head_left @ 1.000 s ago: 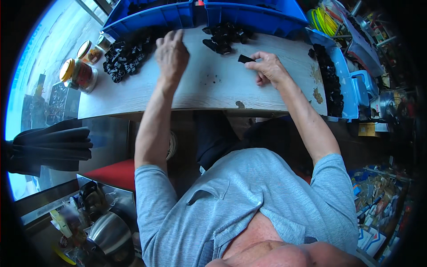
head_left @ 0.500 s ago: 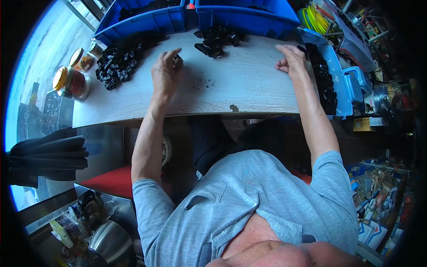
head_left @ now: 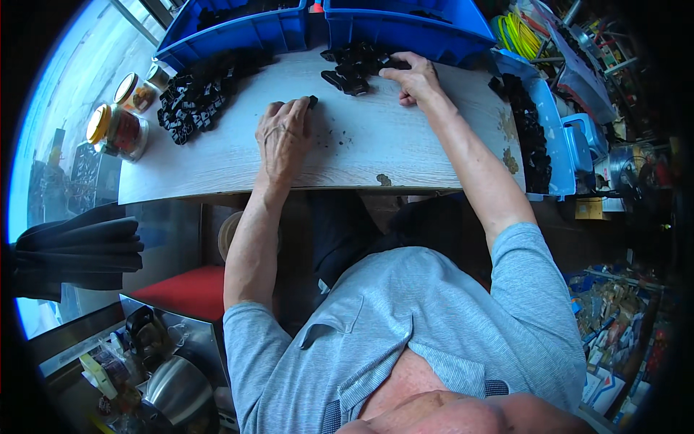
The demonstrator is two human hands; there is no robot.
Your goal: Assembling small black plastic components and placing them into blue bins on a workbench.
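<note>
Clock positions are read from the centre of the table (head_left: 448, 141), with 12 at its far edge. Two deep blue bins are noted: in the left bin (head_left: 238, 40), between 10 and 11, dark pieces are held; in the right bin (head_left: 408, 35), between 1 and 2, a few dark pieces are seen, the rest being hidden. A light blue tray (head_left: 557, 163), at 3, is loaded with black pieces.

Three jars are counted near 9: a large jar (head_left: 119, 135), yellow-lidded, with red showing (label or contents cannot be told); a medium jar (head_left: 137, 95), orange-brown inside; a small jar (head_left: 157, 77), contents not made out. Any lettering is too small to be read.

Two heaps of black pieces, too tangled for counting: a larger heap (head_left: 191, 108) towards 9, a smaller heap (head_left: 350, 81) towards 1.

One black piece (head_left: 313, 102), at 11 near centre, is gripped by the left hand (head_left: 284, 139). The smaller heap is reached at its right side by the right hand (head_left: 417, 82); whether anything is pinched cannot be told.
</note>
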